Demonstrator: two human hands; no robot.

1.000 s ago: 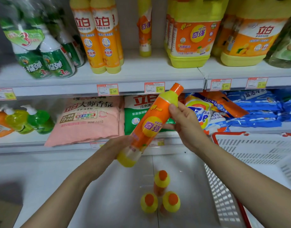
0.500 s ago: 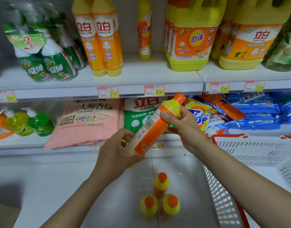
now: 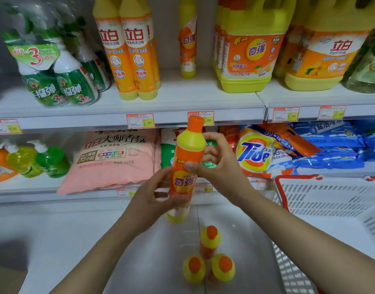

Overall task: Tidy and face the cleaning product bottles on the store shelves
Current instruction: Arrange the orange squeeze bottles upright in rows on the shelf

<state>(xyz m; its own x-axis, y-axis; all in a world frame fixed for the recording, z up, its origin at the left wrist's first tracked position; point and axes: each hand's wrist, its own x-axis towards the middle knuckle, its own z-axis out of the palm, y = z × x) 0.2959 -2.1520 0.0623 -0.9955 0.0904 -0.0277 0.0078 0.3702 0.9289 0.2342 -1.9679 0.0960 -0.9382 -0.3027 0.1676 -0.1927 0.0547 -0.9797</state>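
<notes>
2 hands hold the slim orange-and-yellow plastic bottle [image 3: 185, 166] in the air before the middle shelf, above 3 matching orange-capped bottles [image 3: 210, 238] standing on the white bottom shelf [image 3: 76, 240]; 1 s ago it leaned cap-right, 0.5 s ago its back label showed; now its front faces the camera, so it looks ready to shelve; long axis near vertical, cap up, base down; left hand [image 3: 152, 196] fingers curl round the lower body; right hand [image 3: 220, 166] thumb presses the label, fingers wrapped behind.

a soft pink laundry powder bag [image 3: 110, 162] lies flat, left of a yellow-and-orange tide bag [image 3: 256, 153]; a white slotted plastic basket [image 3: 331, 196] sits right.
</notes>
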